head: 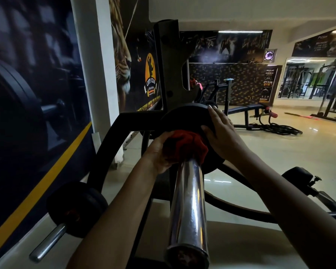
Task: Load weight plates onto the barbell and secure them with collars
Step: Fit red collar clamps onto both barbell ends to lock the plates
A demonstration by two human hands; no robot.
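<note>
A chrome barbell sleeve [188, 206] points toward me from the rack. A black weight plate [184, 118] sits on the sleeve, far along it. A red collar [184, 145] is on the sleeve right against the plate. My left hand [159, 154] is wrapped around the collar's left side. My right hand [221, 133] lies flat on the plate's right face, fingers spread over its rim and thumb pressed on it.
The black rack upright [173, 65] and its curved frame [109, 144] stand behind the plate. A storage peg with small black plates [76, 208] sticks out at lower left. A bench [246, 109] and coiled ropes [275, 129] lie on the floor beyond. The wall runs along the left.
</note>
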